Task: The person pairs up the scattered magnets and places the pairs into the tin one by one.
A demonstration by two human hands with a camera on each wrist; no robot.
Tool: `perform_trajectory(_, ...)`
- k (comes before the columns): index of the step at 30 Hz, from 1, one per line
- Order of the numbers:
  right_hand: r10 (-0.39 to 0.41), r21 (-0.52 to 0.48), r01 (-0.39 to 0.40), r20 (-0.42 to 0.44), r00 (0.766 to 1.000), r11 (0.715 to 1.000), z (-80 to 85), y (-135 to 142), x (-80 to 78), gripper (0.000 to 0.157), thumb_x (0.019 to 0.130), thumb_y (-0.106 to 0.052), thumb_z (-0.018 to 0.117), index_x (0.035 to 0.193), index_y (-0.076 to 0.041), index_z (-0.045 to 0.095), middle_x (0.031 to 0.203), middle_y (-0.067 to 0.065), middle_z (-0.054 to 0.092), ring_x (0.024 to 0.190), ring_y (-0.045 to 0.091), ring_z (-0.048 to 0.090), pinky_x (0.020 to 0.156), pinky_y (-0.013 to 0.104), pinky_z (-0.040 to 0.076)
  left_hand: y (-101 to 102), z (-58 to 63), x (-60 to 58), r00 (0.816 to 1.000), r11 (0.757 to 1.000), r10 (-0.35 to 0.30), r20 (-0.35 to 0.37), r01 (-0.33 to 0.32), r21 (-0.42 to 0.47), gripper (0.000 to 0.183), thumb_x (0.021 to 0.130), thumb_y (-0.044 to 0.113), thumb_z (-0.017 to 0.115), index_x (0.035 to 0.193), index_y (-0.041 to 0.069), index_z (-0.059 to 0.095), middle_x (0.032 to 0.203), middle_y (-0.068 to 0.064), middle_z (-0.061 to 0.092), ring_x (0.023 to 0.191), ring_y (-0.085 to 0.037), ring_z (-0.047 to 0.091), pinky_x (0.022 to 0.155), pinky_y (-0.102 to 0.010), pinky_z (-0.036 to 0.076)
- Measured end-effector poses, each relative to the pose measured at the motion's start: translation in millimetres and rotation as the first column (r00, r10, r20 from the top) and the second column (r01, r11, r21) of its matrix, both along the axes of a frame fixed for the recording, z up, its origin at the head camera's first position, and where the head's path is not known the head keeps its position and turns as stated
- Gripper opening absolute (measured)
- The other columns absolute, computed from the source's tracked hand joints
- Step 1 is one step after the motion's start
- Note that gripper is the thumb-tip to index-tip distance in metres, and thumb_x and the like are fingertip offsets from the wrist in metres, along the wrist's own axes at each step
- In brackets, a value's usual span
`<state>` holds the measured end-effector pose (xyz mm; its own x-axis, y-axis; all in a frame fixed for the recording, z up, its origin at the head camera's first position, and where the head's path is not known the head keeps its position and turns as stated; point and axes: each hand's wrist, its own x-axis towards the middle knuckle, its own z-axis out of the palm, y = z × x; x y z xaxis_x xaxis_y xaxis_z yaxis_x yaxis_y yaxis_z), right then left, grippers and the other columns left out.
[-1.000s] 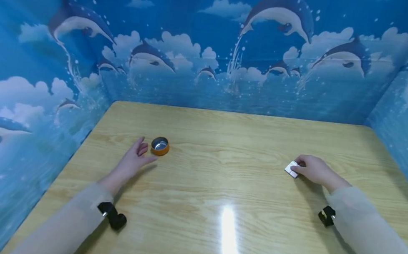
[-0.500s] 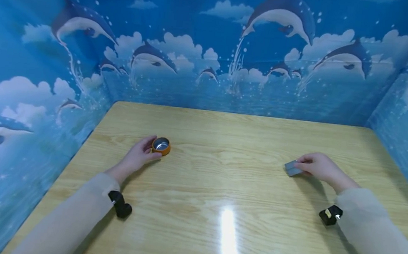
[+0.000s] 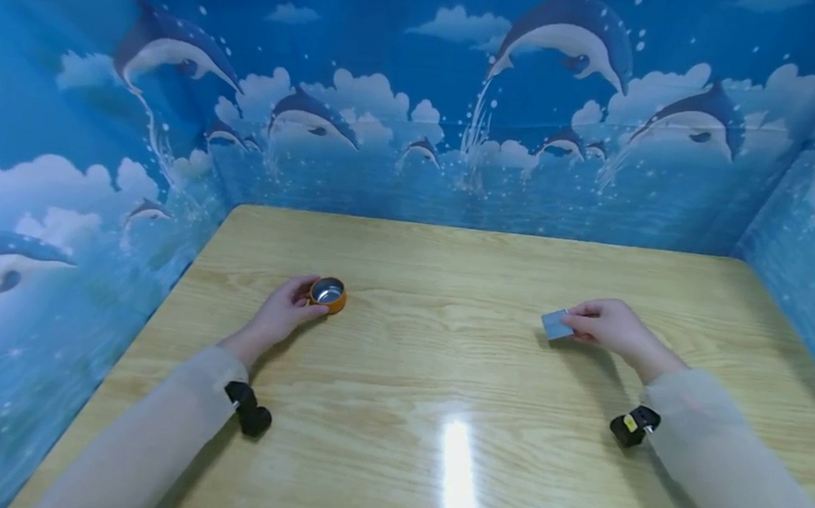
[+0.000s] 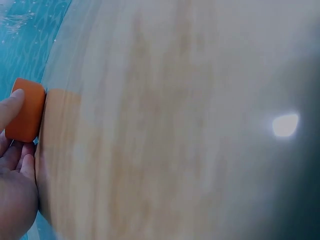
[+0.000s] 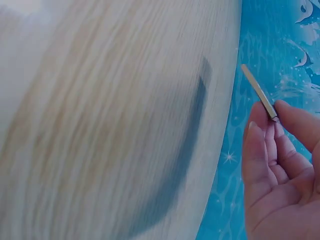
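Observation:
In the head view, my left hand [image 3: 282,311] grips the left side of a small round orange bowl [image 3: 339,303] with a shiny metal inside. The left wrist view shows the thumb across the orange wall of the bowl [image 4: 31,110] and the other fingers at its lower end. Over on the right, my right hand [image 3: 614,328] pinches a thin, flat, pale grey square piece [image 3: 555,324] by one edge. Seen edge-on in the right wrist view, the square piece [image 5: 257,90] sticks out from between thumb and fingertips, held above the table. What kind of thing it is cannot be told.
A light wood table [image 3: 426,357] lies under both hands, with a bright glare strip near its front. Blue dolphin-print cloth [image 3: 393,118] hangs along the back and both sides. A black wrist device [image 3: 249,410] sits on each sleeve.
My left hand has come right onto the bowl and taken hold of it. My right hand has raised the square piece off the table, turned it and moved it leftward.

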<state>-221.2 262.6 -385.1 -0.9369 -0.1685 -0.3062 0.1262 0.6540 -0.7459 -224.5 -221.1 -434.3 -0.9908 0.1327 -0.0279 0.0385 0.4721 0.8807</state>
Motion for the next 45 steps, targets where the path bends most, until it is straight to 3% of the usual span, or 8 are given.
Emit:
perform_trajectory(14, -0.008, -0.159, 0.012, 0.029, 1.000, 0.987, -7.0, -28.4, -4.9, 0.046, 0.081, -0.026, 0.057, 0.110, 0.009, 0.050, 0.096, 0.013, 0.057, 0.075, 0.009, 0.056, 0.074, 0.032, 0.047, -1.7, 0.9, 3.2, 0.999, 1.000, 0.001, 0.044, 0.000, -0.021, 0.063, 0.074, 0.029, 0.063, 0.127, 0.010, 0.035, 0.127, -0.011, 0.038, 0.117, -0.022, 0.032, 0.096, -0.036, 0.026)
perform_trajectory(22, -0.011, -0.235, 0.022, 0.050, 0.999, 0.972, -4.8, -45.4, -4.2, 0.048, 0.082, -0.024, 0.056, 0.114, 0.010, 0.046, 0.107, 0.019, 0.051, 0.085, 0.014, 0.055, 0.078, 0.032, 0.045, -0.8, 0.1, 2.7, 0.999, 0.999, 0.016, 0.046, -0.014, -0.045, 0.063, 0.075, 0.028, 0.063, 0.128, 0.010, 0.035, 0.127, -0.011, 0.038, 0.116, -0.022, 0.033, 0.096, -0.036, 0.027)
perform_trajectory(30, -0.001, -0.288, 0.013, 0.044, 0.999, 0.958, -10.2, -56.7, -6.4, 0.042, 0.083, -0.017, 0.055, 0.113, 0.011, 0.046, 0.100, 0.017, 0.053, 0.077, 0.009, 0.056, 0.074, 0.028, 0.047, 0.7, 0.4, 1.7, 0.999, 0.999, 0.007, 0.045, -0.004, -0.047, 0.063, 0.075, 0.030, 0.063, 0.128, 0.011, 0.034, 0.127, -0.010, 0.037, 0.116, -0.022, 0.033, 0.095, -0.037, 0.027)
perform_trajectory(37, 0.001, -0.328, 0.019, 0.061, 0.998, 0.944, -9.4, -74.1, -8.0, 0.043, 0.082, -0.017, 0.056, 0.114, 0.010, 0.046, 0.104, 0.018, 0.052, 0.087, 0.019, 0.055, 0.076, 0.030, 0.046, 2.2, 2.3, 2.1, 0.999, 0.999, 0.002, 0.037, 0.000, -0.050, 0.062, 0.075, 0.028, 0.063, 0.128, 0.010, 0.035, 0.127, -0.012, 0.037, 0.117, -0.022, 0.033, 0.096, -0.036, 0.027)
perform_trajectory(45, 0.000, -0.368, 0.028, 0.074, 0.997, 0.929, -9.4, -95.4, -9.7, 0.038, 0.081, -0.013, 0.057, 0.112, 0.007, 0.049, 0.105, 0.018, 0.053, 0.081, 0.015, 0.057, 0.076, 0.031, 0.046, 4.9, 5.0, 4.0, 0.999, 0.999, -0.008, 0.036, 0.009, -0.038, 0.060, 0.076, 0.025, 0.062, 0.128, 0.009, 0.035, 0.128, -0.012, 0.037, 0.117, -0.022, 0.032, 0.096, -0.036, 0.026)
